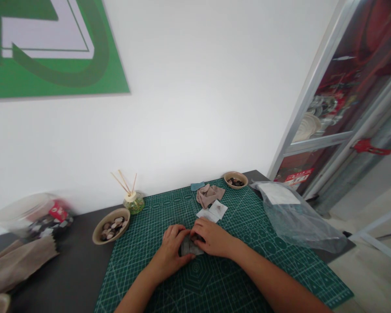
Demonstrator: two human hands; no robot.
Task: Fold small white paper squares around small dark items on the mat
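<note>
Both hands work at the middle of the dark green gridded cutting mat [247,226], which lies on the dark counter [71,269] against a white wall. The left hand [171,252] and the right hand [213,238] meet over a small grey fabric piece [189,248] that lies flat on the mat. Left grip: fingers curled onto the left edge of the fabric, closed on it. Right grip: fingertips pressed onto the upper right corner of the same piece, pinching it; the exact finger contact is hidden by the hand itself.

Just beyond the right hand lie two small white fabric squares [213,211], touching each other. Behind them a crumpled beige cloth [209,194] sits beside a small blue-grey fabric scrap [197,186].

At the far right corner of the mat stands a small tan bowl of dark buttons [235,179]. Off the left edge of the mat stands a larger tan oval bowl of mixed buttons [111,225], and just behind it a glass reed diffuser with wooden sticks [133,201].

A clear plastic bag [293,215] lies on the right side, partly over the mat edge. At the far left, blurred: a clear plastic jar with a red label [32,215] and a brown pinked-edge cloth [19,263].
</note>
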